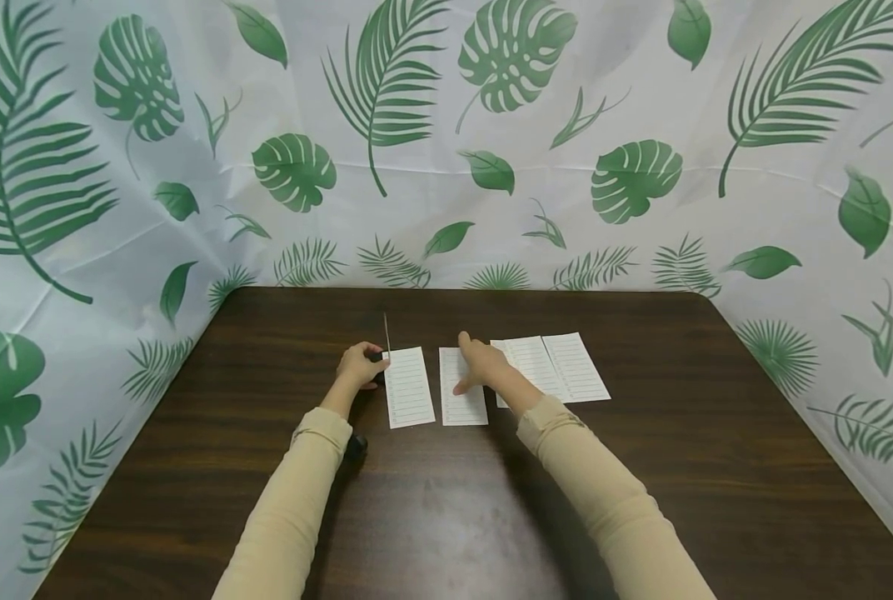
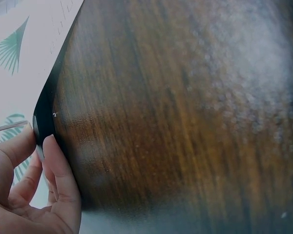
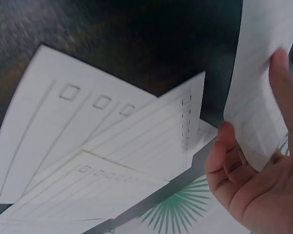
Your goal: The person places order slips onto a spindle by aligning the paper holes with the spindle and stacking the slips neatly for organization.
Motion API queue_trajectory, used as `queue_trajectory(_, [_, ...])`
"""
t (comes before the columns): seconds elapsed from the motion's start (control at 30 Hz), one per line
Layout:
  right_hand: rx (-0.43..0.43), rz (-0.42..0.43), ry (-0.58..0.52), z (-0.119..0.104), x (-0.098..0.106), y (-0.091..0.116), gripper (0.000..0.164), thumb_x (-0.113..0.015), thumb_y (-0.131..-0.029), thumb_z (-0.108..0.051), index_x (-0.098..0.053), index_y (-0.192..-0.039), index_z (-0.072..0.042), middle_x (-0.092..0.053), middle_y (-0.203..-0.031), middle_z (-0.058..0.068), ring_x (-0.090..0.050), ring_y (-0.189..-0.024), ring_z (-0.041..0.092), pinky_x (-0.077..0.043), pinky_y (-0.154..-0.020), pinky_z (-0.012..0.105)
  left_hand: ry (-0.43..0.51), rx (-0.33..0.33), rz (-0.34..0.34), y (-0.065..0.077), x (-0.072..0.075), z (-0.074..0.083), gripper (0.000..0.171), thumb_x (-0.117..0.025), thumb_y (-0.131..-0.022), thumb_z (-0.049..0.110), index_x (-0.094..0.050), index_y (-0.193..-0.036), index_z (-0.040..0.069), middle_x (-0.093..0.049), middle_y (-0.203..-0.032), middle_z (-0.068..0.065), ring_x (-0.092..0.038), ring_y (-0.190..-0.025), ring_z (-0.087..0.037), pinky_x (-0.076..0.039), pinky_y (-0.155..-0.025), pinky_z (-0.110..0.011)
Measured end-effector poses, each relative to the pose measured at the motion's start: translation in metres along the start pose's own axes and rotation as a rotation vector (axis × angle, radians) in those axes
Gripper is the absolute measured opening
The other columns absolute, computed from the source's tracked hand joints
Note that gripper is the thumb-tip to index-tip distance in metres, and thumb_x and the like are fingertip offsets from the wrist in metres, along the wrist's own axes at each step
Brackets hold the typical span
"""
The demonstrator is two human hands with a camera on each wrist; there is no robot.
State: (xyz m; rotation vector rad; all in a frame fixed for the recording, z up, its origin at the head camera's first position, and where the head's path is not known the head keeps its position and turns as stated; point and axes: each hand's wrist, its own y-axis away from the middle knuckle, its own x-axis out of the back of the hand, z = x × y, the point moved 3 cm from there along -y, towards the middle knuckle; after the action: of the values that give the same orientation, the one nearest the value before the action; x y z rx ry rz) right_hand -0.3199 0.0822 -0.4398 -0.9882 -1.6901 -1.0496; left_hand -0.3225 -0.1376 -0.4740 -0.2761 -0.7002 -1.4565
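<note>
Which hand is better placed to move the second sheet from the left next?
Probably the right hand: it is over the second sheet, while the left hand is at the leftmost sheet.

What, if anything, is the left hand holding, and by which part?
The left hand appears to pinch a small dark object beside the leftmost sheet; which part is gripped cannot be told.

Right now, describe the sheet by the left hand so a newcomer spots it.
On the dark table, find the row of white lined sheets. Your target is the leftmost sheet, apart from the rest; it alone has the left hand at its upper-left corner.
</note>
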Motion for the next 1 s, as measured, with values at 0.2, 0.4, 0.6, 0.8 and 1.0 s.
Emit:
queue_trajectory(0.2, [-0.036,0.166,-0.124,0.003,-0.002,-0.003,0.067,-0.084,-0.067,-0.008,-0.046,-0.121,-0.002,-0.064,-0.112,0.022,-0.064,-0.096,0.035,-0.055,-0.078,0.045,0.001,0.003,-0.001,0.001,0.001,0.001,0.031,-0.063,-0.090,0.016,-0.058,-0.117,0.004,-0.052,-0.123,-0.023,-0.059,-0.093,-0.033,-0.057,-0.052,-0.023])
queue_trajectory(0.4, [-0.016,0.254,-0.290,0.037,-0.026,-0.034,0.050,-0.083,-0.067,-0.004,-0.059,-0.110,0.001,-0.066,-0.107,0.017,-0.065,-0.089,0.030,-0.056,-0.076,0.039,-0.002,0.007,-0.004,0.005,0.002,0.005,0.032,-0.063,-0.090,0.016,-0.057,-0.119,0.003,-0.051,-0.124,-0.024,-0.060,-0.089,-0.032,-0.057,-0.052,-0.024])
queue_trajectory(0.6, [-0.001,0.226,-0.498,0.092,-0.065,-0.086,0.046,-0.086,-0.065,-0.025,-0.067,-0.096,0.005,-0.062,-0.075,0.005,-0.051,-0.060,0.014,-0.046,-0.053,0.028,-0.010,0.013,-0.006,0.008,0.002,0.008,0.032,-0.063,-0.090,0.017,-0.057,-0.119,0.004,-0.050,-0.126,-0.024,-0.060,-0.090,-0.032,-0.057,-0.053,-0.024])
queue_trajectory(0.8, [-0.146,0.092,-0.753,0.026,0.001,-0.001,0.023,-0.063,-0.084,-0.004,-0.047,-0.069,0.000,-0.038,-0.052,-0.002,-0.036,-0.046,0.010,-0.038,-0.047,0.023,-0.004,0.014,-0.009,0.008,0.001,0.007,0.032,-0.062,-0.091,0.017,-0.057,-0.119,0.004,-0.049,-0.129,-0.024,-0.058,-0.096,-0.034,-0.058,-0.055,-0.024])
queue_trajectory(1.0, [-0.151,0.105,-0.899,0.025,-0.002,-0.001,0.015,-0.059,-0.088,-0.003,-0.054,-0.095,0.010,-0.046,-0.066,0.000,-0.045,-0.052,0.006,-0.047,-0.052,0.016,-0.025,0.004,-0.013,0.006,0.001,0.004,0.033,-0.062,-0.091,0.018,-0.056,-0.120,0.004,-0.047,-0.130,-0.024,-0.058,-0.098,-0.035,-0.057,-0.055,-0.024])
